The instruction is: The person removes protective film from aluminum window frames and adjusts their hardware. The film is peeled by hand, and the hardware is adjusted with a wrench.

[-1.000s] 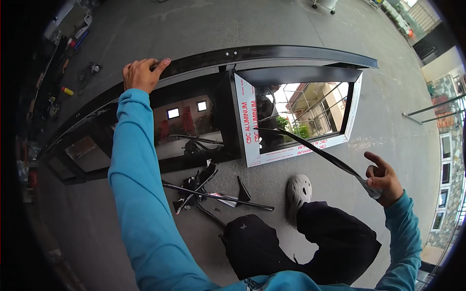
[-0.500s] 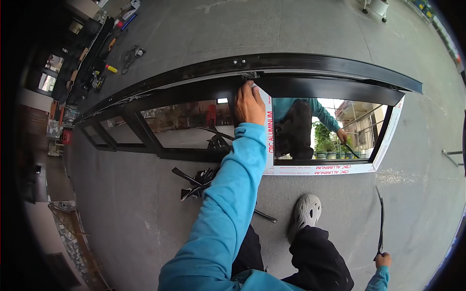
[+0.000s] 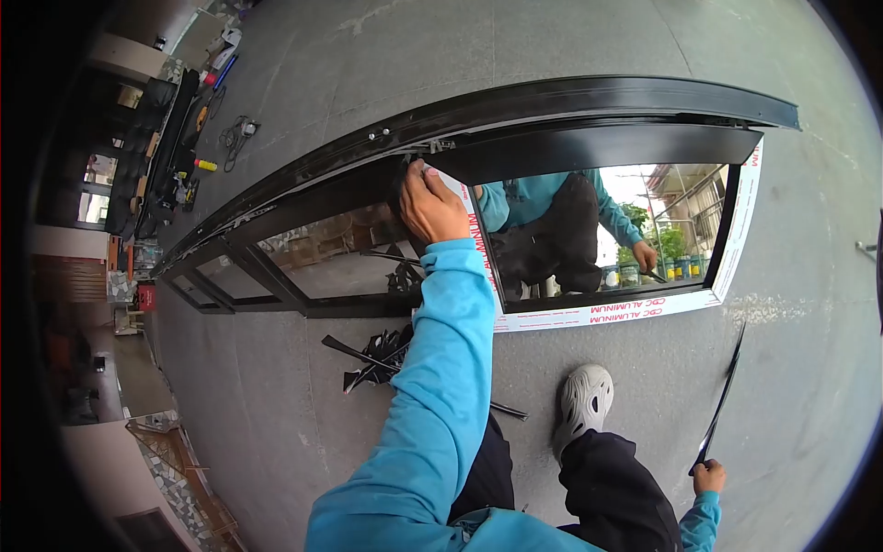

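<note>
My left hand (image 3: 432, 204) is closed at the upper corner of the window panel (image 3: 598, 147), its fingertips bunched over the end of the white protective film (image 3: 480, 253) printed with red letters. My fingers hide exactly how much of the film they pinch. This film also runs along the panel's near edge and right side, around dark reflective glass (image 3: 552, 235). Low on the right, my right hand (image 3: 708, 477) is closed around one end of a long, thin black strip (image 3: 720, 414), which extends away from me over the floor.
A long black frame rail (image 3: 589, 97) runs behind the panel. More dark-framed glass (image 3: 336, 253) lies to the left. Crumpled black strips (image 3: 372, 359) lie on the floor beside my left arm. My shoe (image 3: 586, 405) stands near the panel. A corded power tool (image 3: 241, 133) lies far left.
My view has turned a little, and the window frame appears shifted left. My left hand stays at the panel's corner. The right hand still holds the strip, slightly more to the left.
</note>
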